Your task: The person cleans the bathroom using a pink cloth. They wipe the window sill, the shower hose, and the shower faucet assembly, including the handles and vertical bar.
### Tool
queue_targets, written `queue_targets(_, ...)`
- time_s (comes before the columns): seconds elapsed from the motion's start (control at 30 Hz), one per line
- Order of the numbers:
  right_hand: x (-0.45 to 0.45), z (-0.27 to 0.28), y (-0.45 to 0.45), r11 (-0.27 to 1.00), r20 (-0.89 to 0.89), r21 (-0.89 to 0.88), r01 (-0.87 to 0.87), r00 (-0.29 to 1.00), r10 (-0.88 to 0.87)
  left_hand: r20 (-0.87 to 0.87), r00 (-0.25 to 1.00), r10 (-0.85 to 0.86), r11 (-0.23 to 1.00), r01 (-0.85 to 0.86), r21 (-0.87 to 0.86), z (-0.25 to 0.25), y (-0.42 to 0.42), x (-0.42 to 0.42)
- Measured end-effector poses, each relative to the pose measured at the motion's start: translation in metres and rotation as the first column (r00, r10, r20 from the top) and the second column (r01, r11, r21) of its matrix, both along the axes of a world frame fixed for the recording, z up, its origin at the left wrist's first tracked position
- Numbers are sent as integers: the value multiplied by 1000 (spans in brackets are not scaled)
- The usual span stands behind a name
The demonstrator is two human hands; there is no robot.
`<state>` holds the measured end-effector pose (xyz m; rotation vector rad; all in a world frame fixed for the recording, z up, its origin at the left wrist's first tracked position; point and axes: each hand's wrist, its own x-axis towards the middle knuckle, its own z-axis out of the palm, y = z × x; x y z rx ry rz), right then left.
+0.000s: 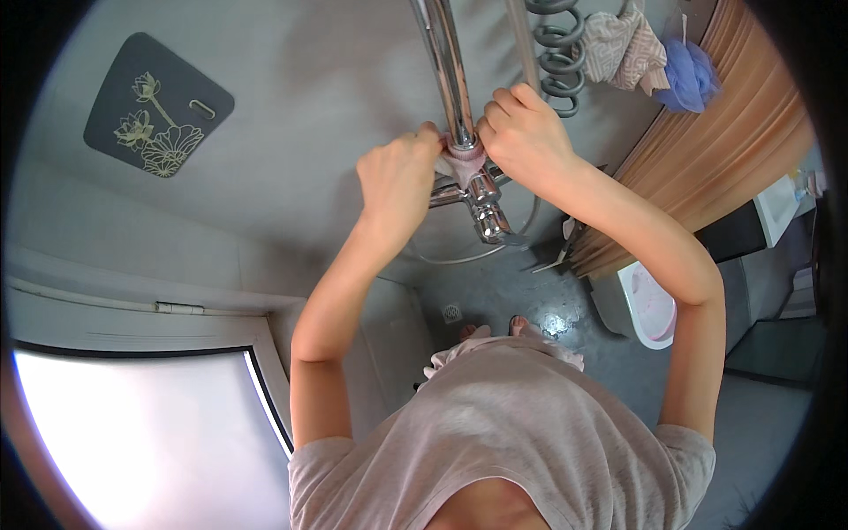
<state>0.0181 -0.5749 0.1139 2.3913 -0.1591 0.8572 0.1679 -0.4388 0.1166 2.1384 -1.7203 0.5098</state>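
A chrome shower riser pipe [445, 66] runs down to a chrome mixer valve [490, 215] on the grey wall. Around the joint where the pipe meets the valve lies a pinkish cloth [466, 162]. My left hand [403, 169] grips the cloth's left end, knuckles up, beside the pipe. On the pipe's other side, my right hand [527, 132] is closed at the cloth's right end. Both sets of fingertips are partly hidden behind the hands and the pipe.
Right of the pipe hang a grey coiled hose holder [562, 59], a patterned cloth [606, 50] and a blue bath puff [689, 76]. A tan curtain [715, 146] falls beside a white basin [652, 305]. At left are a dark lotus-patterned panel [159, 106] and a bright framed window [146, 424].
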Motion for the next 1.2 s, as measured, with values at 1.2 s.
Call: queue_targets(1.2, -73, 41, 36, 828, 345, 546, -124, 935, -88, -754, 601, -265, 958, 78, -275, 8, 71, -23)
